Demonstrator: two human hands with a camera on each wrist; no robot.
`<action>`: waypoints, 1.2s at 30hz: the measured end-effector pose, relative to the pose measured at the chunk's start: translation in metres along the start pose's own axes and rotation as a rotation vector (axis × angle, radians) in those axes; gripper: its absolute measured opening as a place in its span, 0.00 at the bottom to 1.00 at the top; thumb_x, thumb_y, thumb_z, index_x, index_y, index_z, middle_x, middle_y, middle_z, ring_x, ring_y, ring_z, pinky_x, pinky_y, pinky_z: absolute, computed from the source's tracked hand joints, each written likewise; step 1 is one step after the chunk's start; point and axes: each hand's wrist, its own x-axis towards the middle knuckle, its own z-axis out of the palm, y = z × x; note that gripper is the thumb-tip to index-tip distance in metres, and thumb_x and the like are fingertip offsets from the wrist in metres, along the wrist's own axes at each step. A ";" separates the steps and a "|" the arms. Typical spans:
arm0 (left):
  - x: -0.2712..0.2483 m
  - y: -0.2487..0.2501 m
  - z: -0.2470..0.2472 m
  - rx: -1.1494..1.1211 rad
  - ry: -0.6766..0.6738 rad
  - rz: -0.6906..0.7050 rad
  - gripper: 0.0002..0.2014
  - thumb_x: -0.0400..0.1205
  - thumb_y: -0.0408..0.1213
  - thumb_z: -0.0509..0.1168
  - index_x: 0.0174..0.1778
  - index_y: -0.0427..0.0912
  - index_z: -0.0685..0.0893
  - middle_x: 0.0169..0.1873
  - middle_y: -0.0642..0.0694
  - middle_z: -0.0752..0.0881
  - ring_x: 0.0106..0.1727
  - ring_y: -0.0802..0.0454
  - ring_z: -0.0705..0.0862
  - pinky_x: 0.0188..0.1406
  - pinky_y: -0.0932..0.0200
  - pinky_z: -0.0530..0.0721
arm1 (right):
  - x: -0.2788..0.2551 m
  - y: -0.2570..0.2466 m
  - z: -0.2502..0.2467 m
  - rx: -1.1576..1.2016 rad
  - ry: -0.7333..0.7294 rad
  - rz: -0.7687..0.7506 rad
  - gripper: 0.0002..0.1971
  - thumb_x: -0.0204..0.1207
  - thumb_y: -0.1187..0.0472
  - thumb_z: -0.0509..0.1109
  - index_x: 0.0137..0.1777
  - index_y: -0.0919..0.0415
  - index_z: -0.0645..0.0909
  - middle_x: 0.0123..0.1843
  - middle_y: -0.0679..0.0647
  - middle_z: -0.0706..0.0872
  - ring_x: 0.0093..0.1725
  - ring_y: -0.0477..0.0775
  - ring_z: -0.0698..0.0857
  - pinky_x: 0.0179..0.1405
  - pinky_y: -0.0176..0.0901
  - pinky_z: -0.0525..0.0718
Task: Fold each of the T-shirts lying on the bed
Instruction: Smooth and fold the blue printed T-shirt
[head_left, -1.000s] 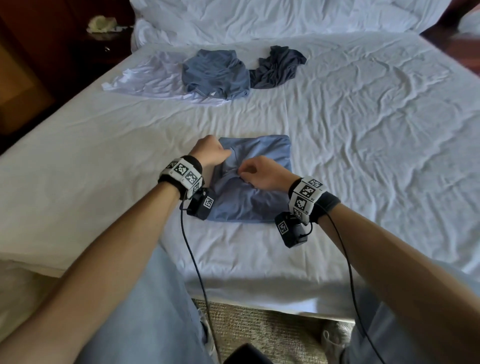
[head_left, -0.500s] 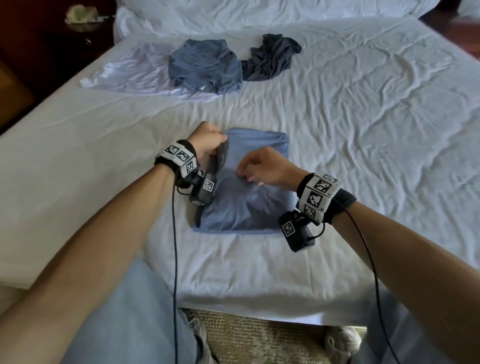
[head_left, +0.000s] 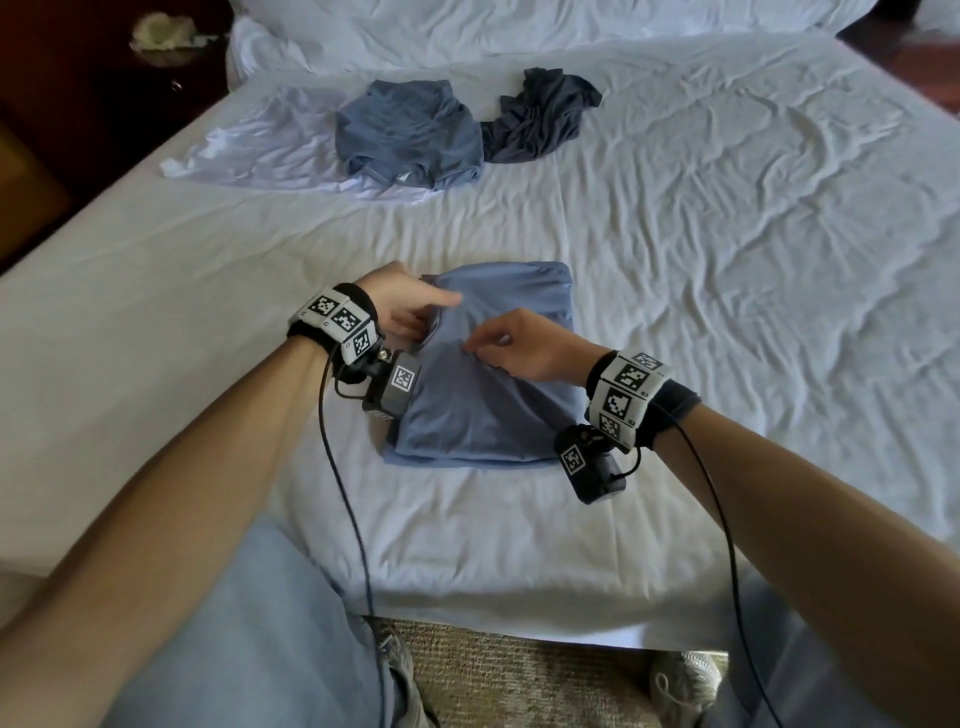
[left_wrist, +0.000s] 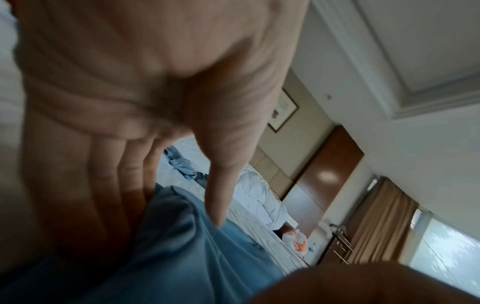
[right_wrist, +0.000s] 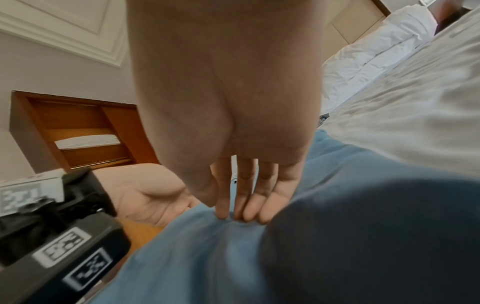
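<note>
Light blue cotton T-shirt (head_left: 488, 374) folded near bed's (head_left: 727, 260) front edge, right hand (head_left: 524, 348) pinching a small fabric tuck at its middle, left hand (head_left: 405, 306) with straight fingers tucked under left flap, likely squaring the fold; three unfolded shirts (head_left: 410, 135) near far-left corner.

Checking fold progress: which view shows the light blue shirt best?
Head view: the whole light blue shirt lies folded on the bed, both hands on it. Wrist views show only close, blurred patches of its fabric under the fingers.
</note>
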 end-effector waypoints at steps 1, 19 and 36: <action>-0.004 -0.002 0.002 0.094 -0.031 -0.018 0.18 0.75 0.44 0.82 0.43 0.36 0.82 0.41 0.37 0.84 0.44 0.41 0.86 0.36 0.55 0.84 | 0.000 -0.001 -0.001 0.001 -0.001 0.003 0.10 0.84 0.64 0.70 0.60 0.58 0.92 0.47 0.45 0.91 0.34 0.23 0.82 0.41 0.20 0.75; -0.065 -0.031 0.023 -0.031 -0.034 -0.097 0.05 0.87 0.30 0.69 0.46 0.35 0.82 0.39 0.39 0.85 0.32 0.46 0.86 0.20 0.60 0.86 | -0.058 -0.016 0.006 -0.447 -0.301 0.012 0.34 0.86 0.50 0.67 0.89 0.54 0.60 0.88 0.59 0.64 0.86 0.64 0.65 0.83 0.56 0.66; -0.141 -0.072 0.026 0.844 0.399 0.719 0.20 0.76 0.38 0.77 0.60 0.44 0.78 0.56 0.46 0.82 0.57 0.40 0.82 0.52 0.46 0.83 | -0.118 0.007 0.003 -0.626 -0.120 -0.144 0.40 0.78 0.33 0.69 0.86 0.45 0.60 0.82 0.55 0.69 0.81 0.62 0.68 0.77 0.61 0.70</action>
